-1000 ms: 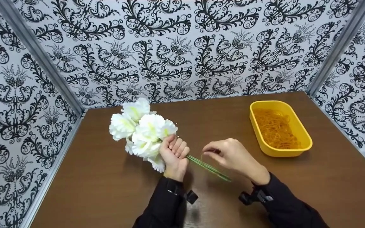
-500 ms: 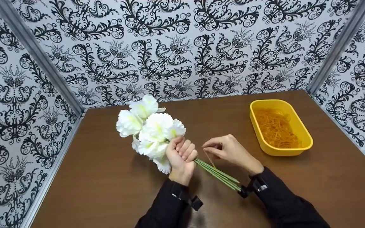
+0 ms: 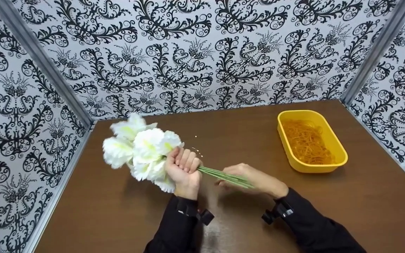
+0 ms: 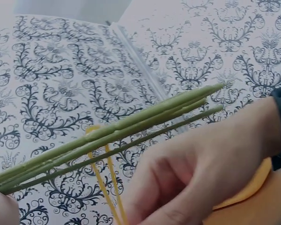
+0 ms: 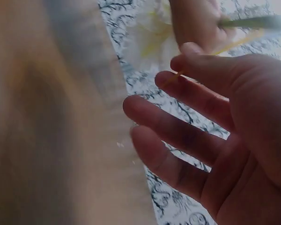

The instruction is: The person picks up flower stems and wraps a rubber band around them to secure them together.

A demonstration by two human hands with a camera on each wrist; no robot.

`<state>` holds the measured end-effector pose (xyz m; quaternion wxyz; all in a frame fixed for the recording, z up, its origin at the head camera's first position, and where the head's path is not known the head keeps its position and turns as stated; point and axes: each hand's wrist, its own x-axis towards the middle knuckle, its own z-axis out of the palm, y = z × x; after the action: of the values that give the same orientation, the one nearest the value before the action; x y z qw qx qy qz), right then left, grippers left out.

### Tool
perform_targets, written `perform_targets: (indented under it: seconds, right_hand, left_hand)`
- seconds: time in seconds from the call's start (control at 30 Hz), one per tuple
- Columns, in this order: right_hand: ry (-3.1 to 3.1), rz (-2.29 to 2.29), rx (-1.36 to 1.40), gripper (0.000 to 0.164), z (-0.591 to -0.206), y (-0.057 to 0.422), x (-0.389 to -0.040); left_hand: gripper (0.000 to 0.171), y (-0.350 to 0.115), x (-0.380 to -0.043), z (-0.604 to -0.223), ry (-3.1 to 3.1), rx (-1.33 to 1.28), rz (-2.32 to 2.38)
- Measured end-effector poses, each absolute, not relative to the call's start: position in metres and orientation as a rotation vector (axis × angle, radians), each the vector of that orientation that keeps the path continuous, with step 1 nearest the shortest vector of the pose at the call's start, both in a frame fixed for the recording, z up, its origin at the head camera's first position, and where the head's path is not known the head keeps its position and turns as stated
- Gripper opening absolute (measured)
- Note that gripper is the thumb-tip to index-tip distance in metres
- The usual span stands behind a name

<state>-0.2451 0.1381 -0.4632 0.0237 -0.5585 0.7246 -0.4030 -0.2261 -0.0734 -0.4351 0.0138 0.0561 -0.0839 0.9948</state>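
Note:
In the head view my left hand [image 3: 185, 172] grips a bunch of white artificial flowers [image 3: 148, 147] just below the blooms. Their green stems [image 3: 211, 171] stick out to the right of the fist. My right hand [image 3: 264, 181] is beneath the stems' free ends, its fingers partly hidden by them. A yellow rubber band [image 4: 103, 183] loops over the stems in the left wrist view, both strands running down toward my right fingers. The right wrist view shows my thumb and index finger [image 5: 185, 61] pinching the band, the other fingers loosely spread.
A yellow plastic tub [image 3: 295, 166] stands at the right of the brown table [image 3: 237, 133], with many rubber bands [image 3: 308, 144] inside. Patterned panels [image 3: 202, 52] enclose the back and sides. Small bright specks [image 3: 197, 151] show beyond my left hand.
The flowers and my left hand shifted right, then back left past where they were. My right hand moved from above the stems to beneath them, drawing the rubber band down.

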Motion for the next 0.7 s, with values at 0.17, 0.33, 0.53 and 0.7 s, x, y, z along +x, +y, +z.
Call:
perform_targets:
  seconds: [0.17, 0.33, 0.53, 0.7]
  right_hand:
    - [2.290, -1.207, -1.788, 0.012, -0.467, 0.119, -0.223]
    - [2.371, -0.987, -1.796, 0.017, -0.456, 0.108, -0.200]
    - [2.617, -0.752, -1.811, 0.016, -0.428, 0.117, -0.175]
    - [2.715, -0.843, -1.965, 0.008, -0.405, 0.132, -0.173]
  left_hand:
    - [0.037, -0.083, -0.226, -0.436, -0.308, 0.220, 3.147]
    - [0.038, -0.087, -0.230, -0.437, -0.257, 0.143, 3.215]
    - [0.037, -0.085, -0.231, -0.437, -0.091, 0.199, 3.278]
    - [0.039, -0.078, -0.228, -0.434, 0.233, 0.329, 3.278]
